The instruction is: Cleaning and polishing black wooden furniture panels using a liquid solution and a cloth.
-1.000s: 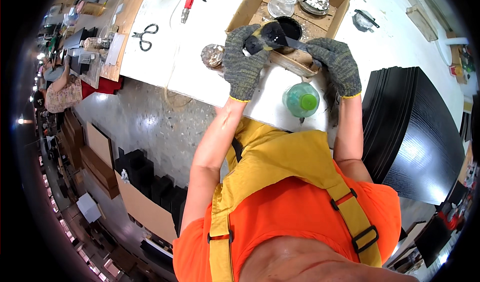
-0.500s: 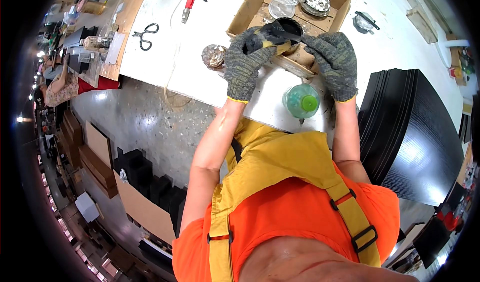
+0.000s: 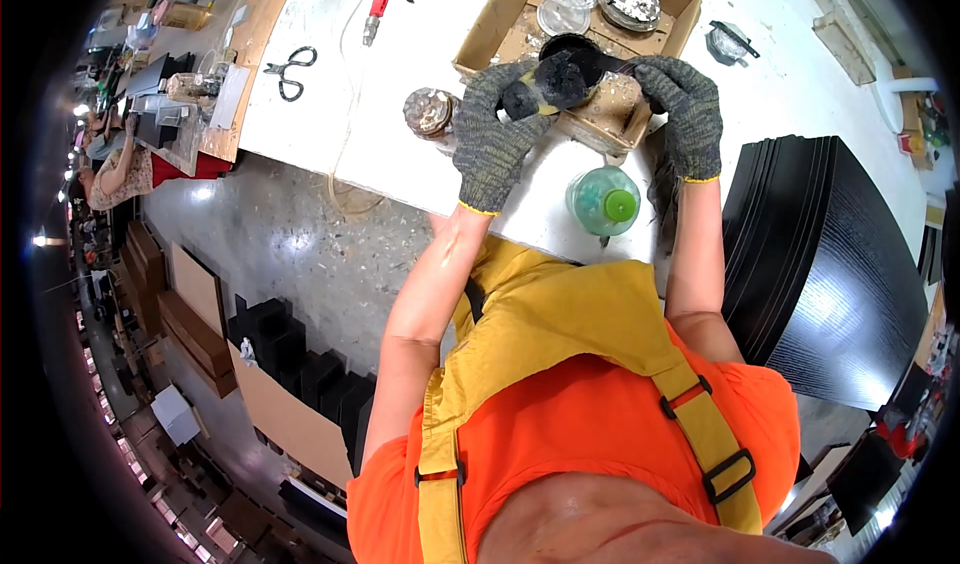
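Note:
My left hand [image 3: 495, 134], in a grey knit glove with blackened fingertips, is closed around a small black round cup [image 3: 566, 48] above the near side of a cardboard tray [image 3: 483, 36]. My right hand [image 3: 685, 114], gloved alike, has its fingers pinched on a thin dark tool [image 3: 606, 63] that reaches to the cup; its exact kind is unclear. Beneath the hands stands a brownish stained block or box [image 3: 612, 107]. A green-capped bottle [image 3: 603, 202] is at the table edge between my forearms. Left of my left hand sits a glass jar [image 3: 428, 113].
Round lidded tins [image 3: 630, 6] lie in the tray. Black-handled scissors [image 3: 291, 73] and a red air gun [image 3: 386, 2] lie to the left. A stack of black panels [image 3: 820, 254] leans at the right. Another person [image 3: 122, 176] is at the far left bench.
My right hand has moved slightly right and up, away from the left. The cup has shifted a little left, and more of the stained block shows below it.

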A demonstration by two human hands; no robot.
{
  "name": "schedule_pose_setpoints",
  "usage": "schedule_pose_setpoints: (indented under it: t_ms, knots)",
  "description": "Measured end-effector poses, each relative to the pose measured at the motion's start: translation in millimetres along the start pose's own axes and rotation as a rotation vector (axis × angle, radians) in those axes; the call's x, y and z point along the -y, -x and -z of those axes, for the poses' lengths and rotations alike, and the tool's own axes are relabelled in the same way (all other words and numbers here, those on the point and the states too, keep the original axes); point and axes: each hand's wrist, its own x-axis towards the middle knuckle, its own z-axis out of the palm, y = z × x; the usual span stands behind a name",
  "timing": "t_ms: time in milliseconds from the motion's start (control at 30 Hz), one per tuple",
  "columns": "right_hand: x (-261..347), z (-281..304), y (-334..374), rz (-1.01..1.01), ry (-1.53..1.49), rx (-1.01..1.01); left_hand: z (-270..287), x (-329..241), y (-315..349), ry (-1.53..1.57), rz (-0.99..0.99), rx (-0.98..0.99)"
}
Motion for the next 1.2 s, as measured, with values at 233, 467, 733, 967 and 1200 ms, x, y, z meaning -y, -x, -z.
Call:
schedule_pose_setpoints:
  t_ms: [233,467,733,967,1200]
  knots:
    - [5.2,1.0,-0.2,-0.103,-0.008,0.128,-2.2,2.0,2.8,-0.097,-0.138,-0.036]
    - [-11.2,0.3,-5.1,-0.078,-0.237,0.065,-0.6,5.5,3.0,-0.090,-0.129,-0.042]
    - [-18.8,10.7,-1.1,0.062,-0.111,0.288,2.0,7.2,0.7,-0.113,-0.167,-0.137]
    - [-30.3,7.1,-12.5,0.296,0.022,0.263,-5.5,3.4,3.5,-0.094,-0.172,-0.117]
    - [-17.0,12.3,-2.4,0.445,0.319,0.272,-1.8,9.3,6.4,0.134,0.042,-0.122]
